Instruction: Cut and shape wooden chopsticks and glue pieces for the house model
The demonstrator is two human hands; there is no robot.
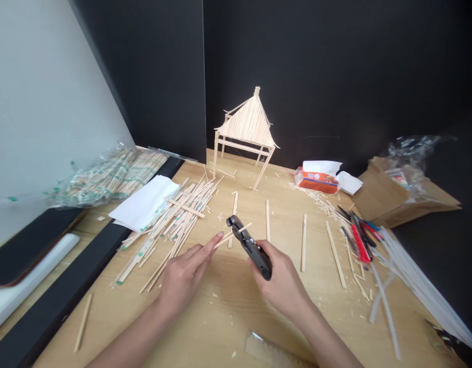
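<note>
My left hand (189,268) pinches a thin wooden stick (223,239), which points up and to the right. In my right hand (277,271) is a black hand cutter (250,249), gripped by its handles. The stick crosses the cutter's head, with its free end showing just beyond; whether the jaws touch it I cannot make out. Behind the tool, short paired sticks (235,203) lie on the wooden table. More sticks, including one strip (304,243), are laid out in a spaced row to the right of the cutter.
A stick-built model pavilion (249,125) stands at the back. Left lie loose sticks (189,204), white paper (145,202) and bagged chopsticks (101,176). On the right are a tissue pack (318,181), a paper bag (397,202), red-handled pliers (360,243) and glue sticks (420,276). A clear ruler (274,352) lies in front.
</note>
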